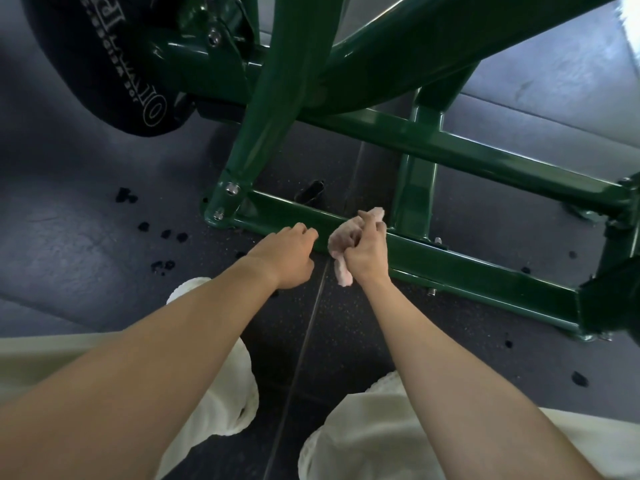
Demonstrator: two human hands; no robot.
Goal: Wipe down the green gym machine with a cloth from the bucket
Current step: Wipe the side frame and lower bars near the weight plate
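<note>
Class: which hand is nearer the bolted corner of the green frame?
Left. The left hand is at the low bar, just right of the bolted corner; the right hand, gripping the cloth, is farther right.

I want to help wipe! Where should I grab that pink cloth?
Take the cloth by its loose tail hanging below the right hand, coming from the near side. The rest is bunched inside that hand's grip, at the green bar.

Rubber floor (86, 254) bears green frame (485, 275), black crumbs (166, 233).
</note>
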